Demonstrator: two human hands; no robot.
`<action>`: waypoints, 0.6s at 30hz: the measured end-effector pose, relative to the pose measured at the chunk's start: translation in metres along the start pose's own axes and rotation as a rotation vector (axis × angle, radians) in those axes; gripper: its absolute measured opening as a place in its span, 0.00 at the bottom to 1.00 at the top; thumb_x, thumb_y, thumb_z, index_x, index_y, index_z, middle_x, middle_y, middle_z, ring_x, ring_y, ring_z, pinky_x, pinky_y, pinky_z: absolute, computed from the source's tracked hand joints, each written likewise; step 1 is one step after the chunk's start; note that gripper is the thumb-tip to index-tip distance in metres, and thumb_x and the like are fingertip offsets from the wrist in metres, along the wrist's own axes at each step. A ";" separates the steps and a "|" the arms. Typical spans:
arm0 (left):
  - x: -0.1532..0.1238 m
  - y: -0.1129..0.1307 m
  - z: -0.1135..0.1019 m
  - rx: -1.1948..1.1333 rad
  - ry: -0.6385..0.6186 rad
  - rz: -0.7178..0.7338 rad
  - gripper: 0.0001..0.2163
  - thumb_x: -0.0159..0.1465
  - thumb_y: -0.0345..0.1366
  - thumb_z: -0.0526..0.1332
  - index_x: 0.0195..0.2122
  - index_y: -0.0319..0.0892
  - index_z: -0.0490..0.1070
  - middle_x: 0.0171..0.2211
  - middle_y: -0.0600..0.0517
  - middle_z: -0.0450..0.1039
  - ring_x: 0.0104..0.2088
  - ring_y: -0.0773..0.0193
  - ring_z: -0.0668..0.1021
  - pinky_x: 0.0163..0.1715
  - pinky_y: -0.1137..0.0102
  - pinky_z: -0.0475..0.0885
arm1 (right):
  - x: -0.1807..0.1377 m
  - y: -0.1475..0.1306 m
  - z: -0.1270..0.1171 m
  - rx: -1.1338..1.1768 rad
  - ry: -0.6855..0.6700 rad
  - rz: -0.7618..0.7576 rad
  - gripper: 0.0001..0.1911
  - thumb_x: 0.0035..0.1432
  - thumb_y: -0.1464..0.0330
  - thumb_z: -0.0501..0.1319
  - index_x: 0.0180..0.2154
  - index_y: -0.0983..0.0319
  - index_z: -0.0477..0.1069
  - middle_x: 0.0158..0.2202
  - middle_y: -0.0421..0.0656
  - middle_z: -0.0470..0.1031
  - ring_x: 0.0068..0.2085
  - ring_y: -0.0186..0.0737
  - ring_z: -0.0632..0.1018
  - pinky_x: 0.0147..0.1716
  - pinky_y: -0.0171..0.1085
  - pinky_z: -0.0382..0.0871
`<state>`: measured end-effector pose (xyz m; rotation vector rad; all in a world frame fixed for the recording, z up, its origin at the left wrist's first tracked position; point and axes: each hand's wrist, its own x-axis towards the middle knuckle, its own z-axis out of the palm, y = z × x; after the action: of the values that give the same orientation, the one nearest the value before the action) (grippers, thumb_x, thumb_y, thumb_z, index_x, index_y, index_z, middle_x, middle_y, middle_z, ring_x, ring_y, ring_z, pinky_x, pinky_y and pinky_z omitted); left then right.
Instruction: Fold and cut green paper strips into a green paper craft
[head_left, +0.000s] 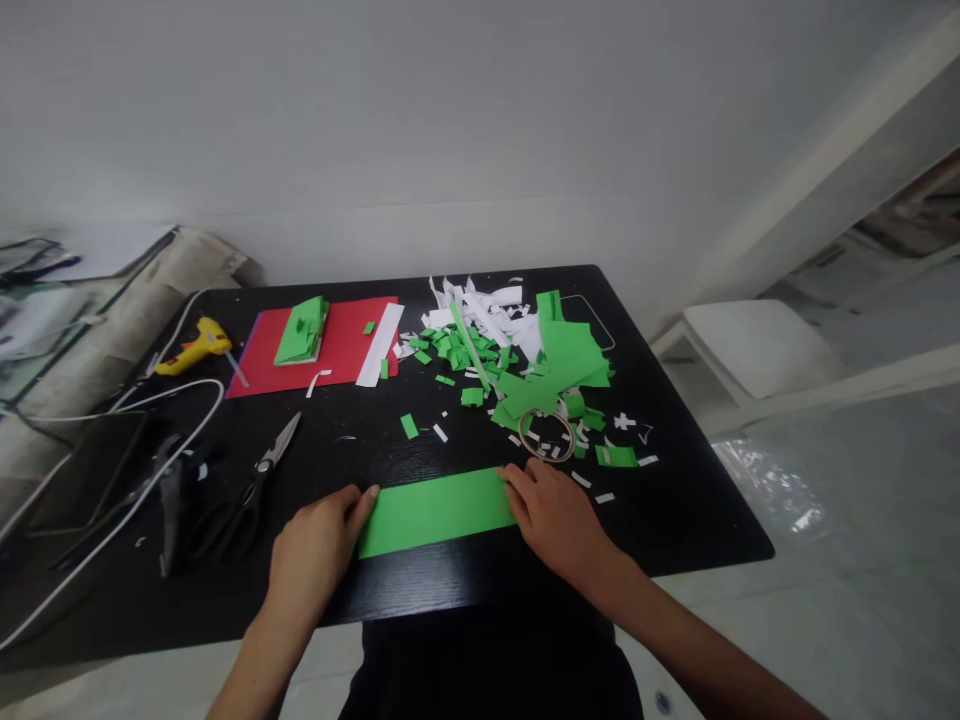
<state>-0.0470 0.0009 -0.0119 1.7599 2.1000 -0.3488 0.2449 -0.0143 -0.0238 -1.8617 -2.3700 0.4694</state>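
Note:
A green paper strip (442, 512) lies crosswise near the front edge of the black table. At its left end is my left hand (316, 545), with fingers curled and the thumb at the upper corner. My right hand (559, 515) pinches the right end, its thumb and forefinger at the upper corner. Just beyond the right hand lies a ring-shaped tape roll (546, 436) among green and white paper scraps. Left of my left hand rest black-handled scissors (259, 475), blades pointing away from me.
At the back left, a red sheet (341, 355) bears a folded green paper piece (301, 335) and a white strip (381, 345). Beside it lies a yellow glue gun (196, 347). A white cable (176, 465) crosses the left side. Paper scraps (480, 335) are heaped toward the wall.

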 end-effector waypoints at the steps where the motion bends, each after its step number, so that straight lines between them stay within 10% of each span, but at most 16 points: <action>1: 0.000 -0.002 0.000 -0.008 -0.001 -0.011 0.22 0.74 0.53 0.48 0.34 0.48 0.74 0.33 0.46 0.81 0.40 0.46 0.83 0.30 0.68 0.60 | 0.001 -0.001 -0.002 0.001 -0.009 0.008 0.12 0.72 0.71 0.57 0.52 0.58 0.75 0.39 0.44 0.76 0.36 0.40 0.78 0.35 0.37 0.66; 18: 0.000 -0.006 0.006 -0.103 0.020 0.006 0.20 0.75 0.50 0.50 0.32 0.47 0.72 0.32 0.48 0.81 0.38 0.51 0.83 0.30 0.69 0.60 | 0.067 -0.089 0.002 0.023 -0.162 -0.131 0.10 0.73 0.65 0.57 0.45 0.62 0.76 0.41 0.49 0.83 0.42 0.49 0.85 0.36 0.40 0.74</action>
<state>-0.0523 -0.0026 -0.0175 1.7168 2.0863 -0.2178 0.1447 0.0311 -0.0078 -1.7045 -2.5567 0.6541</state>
